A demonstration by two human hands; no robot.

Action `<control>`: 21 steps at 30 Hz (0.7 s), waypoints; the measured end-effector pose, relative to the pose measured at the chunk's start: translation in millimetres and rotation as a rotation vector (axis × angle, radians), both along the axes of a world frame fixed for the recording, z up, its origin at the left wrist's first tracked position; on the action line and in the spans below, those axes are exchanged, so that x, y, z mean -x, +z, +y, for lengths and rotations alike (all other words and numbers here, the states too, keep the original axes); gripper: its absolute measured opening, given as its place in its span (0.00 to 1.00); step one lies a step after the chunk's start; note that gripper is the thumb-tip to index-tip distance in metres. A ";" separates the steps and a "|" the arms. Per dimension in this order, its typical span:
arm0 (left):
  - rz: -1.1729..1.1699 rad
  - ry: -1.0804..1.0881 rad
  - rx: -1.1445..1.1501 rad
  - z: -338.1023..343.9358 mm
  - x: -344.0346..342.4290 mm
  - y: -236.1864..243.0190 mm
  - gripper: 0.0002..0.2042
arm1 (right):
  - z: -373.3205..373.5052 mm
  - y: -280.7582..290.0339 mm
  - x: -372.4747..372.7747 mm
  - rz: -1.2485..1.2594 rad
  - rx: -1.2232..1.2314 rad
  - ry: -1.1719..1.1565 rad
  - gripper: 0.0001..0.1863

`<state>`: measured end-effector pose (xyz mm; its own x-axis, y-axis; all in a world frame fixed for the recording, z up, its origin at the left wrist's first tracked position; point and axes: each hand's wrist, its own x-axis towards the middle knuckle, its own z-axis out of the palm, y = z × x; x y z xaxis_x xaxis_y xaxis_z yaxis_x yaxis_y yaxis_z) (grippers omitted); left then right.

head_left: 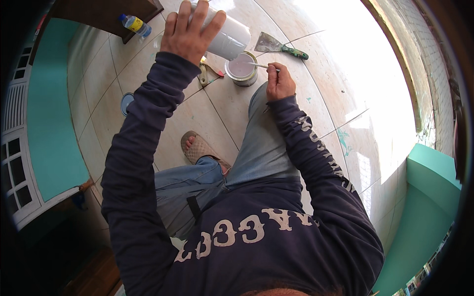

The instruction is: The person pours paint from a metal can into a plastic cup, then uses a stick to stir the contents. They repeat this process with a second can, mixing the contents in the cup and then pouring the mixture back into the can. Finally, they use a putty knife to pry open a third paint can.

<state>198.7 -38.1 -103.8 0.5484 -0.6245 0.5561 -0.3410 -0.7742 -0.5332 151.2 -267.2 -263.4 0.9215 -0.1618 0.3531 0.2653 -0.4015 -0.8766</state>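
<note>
Head view: clamping in left hand [191, 30] white cylindrical container [231, 38], tilted above open round metal can [245, 82]; pinching thin pale stick [260, 65] in right hand [280, 83]. Could splash pale floor tiles [192, 111] if over-tipped.

Looks like home, perhaps porch: I see pale tiled floor [202, 116] under me, turquoise wall [49, 98] at my left, white-framed panes [19, 167].

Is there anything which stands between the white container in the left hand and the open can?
Nothing visible stands between the white container, tilted in the left hand, and the open can. Only a thin stick in the right hand reaches over the can's opening from the right.
</note>
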 end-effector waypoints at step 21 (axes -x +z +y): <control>0.705 0.320 1.083 10.6 36.9 -159.6 0.45 | -0.8 0.1 -0.1 0.071 -0.076 -0.018 0.08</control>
<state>161.8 -27.4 -263.3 0.9610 0.1595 0.2258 -0.0128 -0.7901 0.6128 151.3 -267.9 -263.3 0.9407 -0.2018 0.2728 0.1946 -0.3375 -0.9210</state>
